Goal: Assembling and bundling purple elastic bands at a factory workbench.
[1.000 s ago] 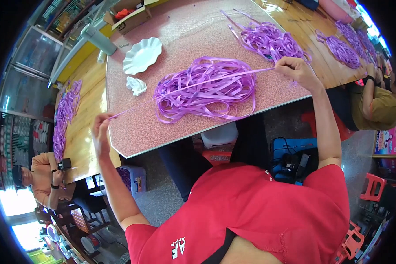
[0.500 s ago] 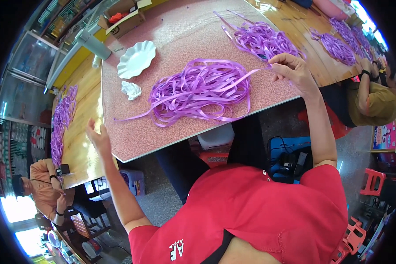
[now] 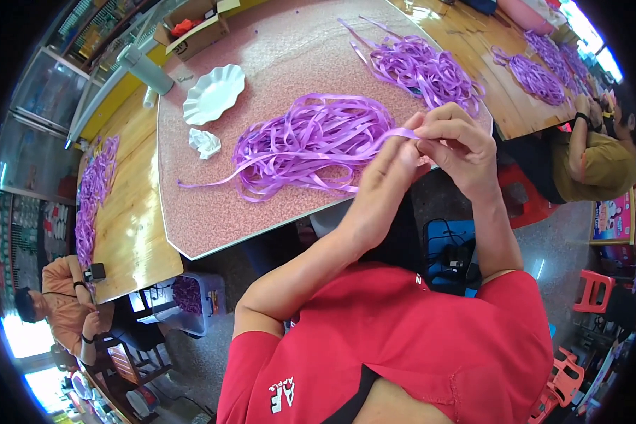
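Observation:
A loose heap of purple ribbon (image 3: 304, 145) lies on the pink speckled table in front of me. One strand rises from its right side to my two hands, which meet above the table's near edge. My left hand (image 3: 389, 173) pinches this strand between thumb and fingers. Close against it, my right hand (image 3: 463, 152) grips the ribbon's end with thumb and forefinger. The exact tip of the ribbon is hidden by my fingers. Behind my right hand lies a second purple ribbon heap (image 3: 427, 71).
A scalloped white plate (image 3: 214, 94) and a crumpled white tissue (image 3: 204, 143) are left of the heap. Farther back stand a grey-green bottle (image 3: 145, 69) and a cardboard box (image 3: 198, 32). People sit at both sides, near more ribbon (image 3: 97, 191). A plastic bin (image 3: 205, 304) stands below left.
My left hand has come from beyond the table's left edge over to my right hand and closed on the ribbon. My right hand has drawn slightly nearer, still holding the strand.

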A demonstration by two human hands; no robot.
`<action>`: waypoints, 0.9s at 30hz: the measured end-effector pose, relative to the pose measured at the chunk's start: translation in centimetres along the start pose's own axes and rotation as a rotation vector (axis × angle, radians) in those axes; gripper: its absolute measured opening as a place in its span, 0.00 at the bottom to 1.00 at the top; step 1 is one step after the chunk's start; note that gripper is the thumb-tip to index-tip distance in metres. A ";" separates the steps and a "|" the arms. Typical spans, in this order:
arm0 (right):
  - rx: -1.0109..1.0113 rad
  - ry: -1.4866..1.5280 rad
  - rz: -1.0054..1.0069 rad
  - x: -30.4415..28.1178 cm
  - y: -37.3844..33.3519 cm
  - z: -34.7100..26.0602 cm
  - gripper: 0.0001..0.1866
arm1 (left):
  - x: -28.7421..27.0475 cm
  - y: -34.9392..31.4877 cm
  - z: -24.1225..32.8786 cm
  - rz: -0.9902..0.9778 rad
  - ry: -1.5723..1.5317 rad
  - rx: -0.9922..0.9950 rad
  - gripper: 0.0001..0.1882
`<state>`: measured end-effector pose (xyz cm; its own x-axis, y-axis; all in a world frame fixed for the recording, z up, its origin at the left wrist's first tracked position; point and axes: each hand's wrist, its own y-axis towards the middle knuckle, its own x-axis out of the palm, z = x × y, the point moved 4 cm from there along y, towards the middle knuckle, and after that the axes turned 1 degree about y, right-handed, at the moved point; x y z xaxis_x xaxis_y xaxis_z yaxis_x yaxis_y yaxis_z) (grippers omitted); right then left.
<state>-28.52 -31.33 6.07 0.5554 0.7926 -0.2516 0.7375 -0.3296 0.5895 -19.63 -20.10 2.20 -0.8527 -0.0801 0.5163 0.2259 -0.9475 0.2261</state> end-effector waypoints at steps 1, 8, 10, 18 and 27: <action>-0.034 -0.001 0.046 0.0 -0.4 -0.3 0.10 | -0.1 0.5 -0.2 0.125 -0.230 -0.103 0.29; 0.013 0.208 0.205 0.6 -2.2 1.1 0.10 | -4.2 0.1 0.4 0.252 -0.559 -0.109 0.18; 0.018 0.306 0.240 0.7 -2.1 1.8 0.11 | -5.7 -0.1 1.3 0.290 -0.557 -0.061 0.18; -0.130 1.064 0.534 -5.8 -3.0 3.3 0.13 | -16.9 -4.3 7.5 0.593 -0.411 0.207 0.18; -0.061 1.170 0.668 -13.5 -5.8 8.3 0.08 | -27.2 -10.1 11.6 0.919 -0.255 0.421 0.17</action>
<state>-37.08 -44.38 -0.34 0.1255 0.4697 0.8739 0.4218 -0.8225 0.3815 6.78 -4.72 -4.56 -0.1551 -0.6024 0.7830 0.9254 -0.3659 -0.0982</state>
